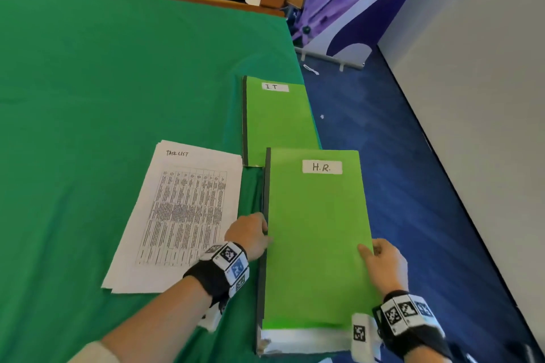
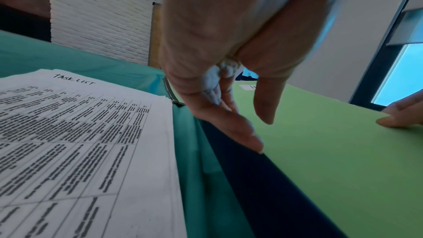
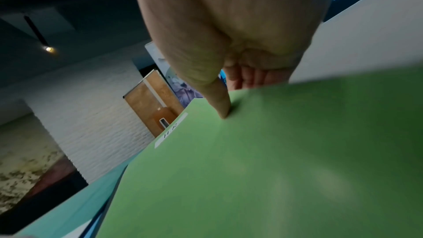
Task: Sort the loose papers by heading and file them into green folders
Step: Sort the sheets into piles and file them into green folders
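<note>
A green folder labelled H.R. (image 1: 315,215) lies at the table's right edge, its dark spine to the left, with white sheets (image 1: 300,340) sticking out of its near end. My left hand (image 1: 250,233) rests against the spine, fingers (image 2: 240,133) straight along it and the thumb just over the cover (image 2: 332,160). My right hand (image 1: 379,255) pinches the folder's right edge, thumb (image 3: 223,109) on top of the cover (image 3: 274,169) and fingers beneath. A second green folder marked I.T. (image 1: 277,121) lies shut just beyond. A stack of loose papers headed TASK LIST (image 1: 182,215) sits to the left.
The green cloth on the table (image 1: 88,82) stretches bare to the left and far side. The table's right edge drops to blue floor (image 1: 413,186), and the H.R. folder overhangs it. A white wall panel (image 1: 472,112) stands at the right.
</note>
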A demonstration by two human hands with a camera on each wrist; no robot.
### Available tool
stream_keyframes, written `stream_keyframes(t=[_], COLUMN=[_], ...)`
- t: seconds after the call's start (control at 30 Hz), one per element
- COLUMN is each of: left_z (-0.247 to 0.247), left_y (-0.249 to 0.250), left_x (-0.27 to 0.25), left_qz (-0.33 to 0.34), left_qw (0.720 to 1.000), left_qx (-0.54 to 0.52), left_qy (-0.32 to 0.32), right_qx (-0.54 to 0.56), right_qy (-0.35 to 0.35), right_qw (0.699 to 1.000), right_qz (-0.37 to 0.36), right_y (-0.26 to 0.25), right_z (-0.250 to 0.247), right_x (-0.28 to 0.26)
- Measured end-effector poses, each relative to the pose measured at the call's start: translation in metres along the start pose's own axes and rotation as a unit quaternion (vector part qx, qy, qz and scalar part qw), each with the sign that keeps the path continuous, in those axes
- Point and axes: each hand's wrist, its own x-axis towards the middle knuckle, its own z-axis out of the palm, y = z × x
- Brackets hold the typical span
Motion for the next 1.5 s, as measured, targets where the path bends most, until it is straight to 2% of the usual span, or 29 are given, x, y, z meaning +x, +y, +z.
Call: stream_keyframes(t=[0.1,0.2,0.3,0.4,0.57,0.67,0.73,0.83,1.0,1.1,1.2,1.27,1.33,1.4,1.5], left_z=[0.006,0.005,-0.004,-0.024,-0.067,-0.085,-0.091,-0.094,-0.092,-0.099,-0.109,-0.115,-0.118,-0.119,-0.116], left_y=[0.001,0.002,-0.003,-0.026,-0.089,-0.128,-0.145,-0.157,-0.177,-0.185,-0.186,-0.181,-0.17,-0.155,-0.138], left_x=[0.001,-0.003,-0.008,-0.015,-0.028,-0.034,-0.038,-0.044,-0.041,-0.045,-0.052,-0.059,-0.067,-0.073,-0.08], left_qz=[-0.005,-0.014,-0.028,-0.072,-0.18,-0.283,-0.341,-0.367,-0.336,-0.308,-0.241,-0.18,-0.114,-0.062,0.013], left_qw=[1.0,0.995,0.981,0.969,0.961,0.932,0.916,0.914,0.924,0.936,0.946,0.95,0.96,0.968,0.976], left_qx=[-0.013,-0.096,-0.19,-0.219,-0.125,-0.044,-0.004,0.026,-0.037,-0.068,-0.129,-0.167,-0.164,-0.154,-0.143], left_qy=[0.01,0.009,0.019,0.086,0.167,0.222,0.211,0.17,0.178,0.157,0.176,0.194,0.197,0.189,0.162], right_qx=[-0.047,-0.049,-0.042,-0.014,0.044,0.058,0.047,-0.01,-0.092,-0.136,-0.15,-0.133,-0.102,-0.061,0.06], right_qy=[-0.003,0.036,0.056,0.045,-0.028,-0.091,-0.152,-0.247,-0.359,-0.362,-0.341,-0.344,-0.344,-0.331,-0.318], right_qw=[0.999,0.998,0.996,0.989,0.959,0.935,0.924,0.904,0.869,0.874,0.887,0.897,0.911,0.923,0.932], right_qz=[0.01,-0.004,-0.063,-0.142,-0.28,-0.338,-0.349,-0.348,-0.326,-0.294,-0.273,-0.244,-0.201,-0.187,-0.165], right_y=[0.009,0.011,0.006,-0.014,-0.082,-0.118,-0.135,-0.152,-0.162,-0.166,-0.176,-0.184,-0.194,-0.205,-0.224], right_z=[0.011,0.018,0.025,0.033,0.05,0.072,0.09,0.119,0.157,0.171,0.175,0.176,0.175,0.175,0.176], right_x=[0.006,0.005,0.004,-0.001,-0.028,-0.047,-0.058,-0.076,-0.113,-0.122,-0.124,-0.128,-0.131,-0.133,-0.135])
